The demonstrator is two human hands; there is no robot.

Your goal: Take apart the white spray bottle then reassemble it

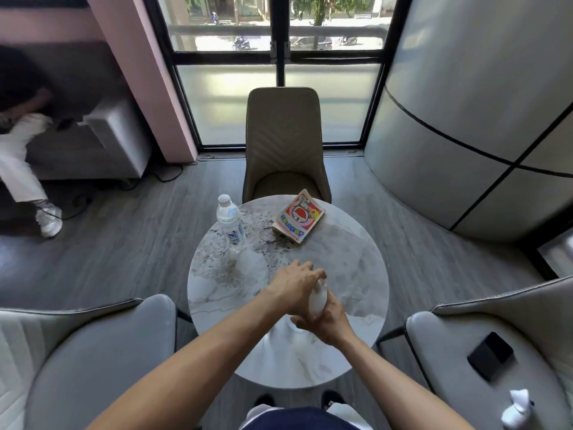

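Here, round marble table (356, 268); left hand (294, 282) grips spray bottle (317, 301) top, right hand (327, 319) clasps body.

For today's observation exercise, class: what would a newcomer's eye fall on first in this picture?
First, the two hands meeting over the round marble table: the right hand wraps the body of the white spray bottle while the left hand covers its top. Behind them stand a clear water bottle on the left and a colourful comic book at the far edge.
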